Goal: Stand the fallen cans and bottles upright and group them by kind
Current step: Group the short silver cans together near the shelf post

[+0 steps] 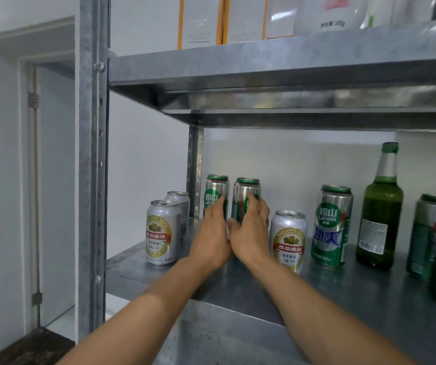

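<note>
A silver can is stood near the steel shelf's left edge. A second silver can is beside the right hand, with a glass bottle further right. At the back left corner, the right green can is gripped by curled right fingers. The left green can is touched by the left hand's straight fingers.

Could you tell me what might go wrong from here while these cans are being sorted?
1. The right hand grips one tall green can close beside a second green can that the left hand touches; shifting one may topple its neighbour.
2. A short silver can stands just beside the right hand; drawing back could knock it over.
</note>
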